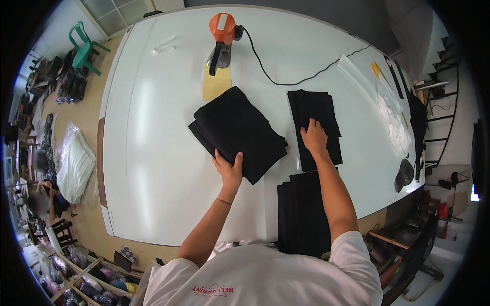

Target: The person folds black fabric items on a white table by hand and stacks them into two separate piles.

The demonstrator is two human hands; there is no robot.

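A thick stack of folded black cloth (240, 130) lies tilted on the white table, left of a narrower folded black cloth pile (314, 107). At the near left edge of the tilted stack, my left hand (228, 171) grips the cloth, thumb on the dark side and fingers along the edge. My right hand (315, 138) is on the narrower pile with its fingers bent against the top cloth; what lies under the fingertips is partly hidden. Below my right forearm, a third black cloth pile (301, 214) reaches the table's near edge.
An orange and black corded power tool (222, 35) stands at the far side, by a yellow sheet (217, 84). Its black cable (278, 83) runs right. Clear plastic (390, 112) and a dark rounded piece (404, 176) lie on the right of the white table (168, 204).
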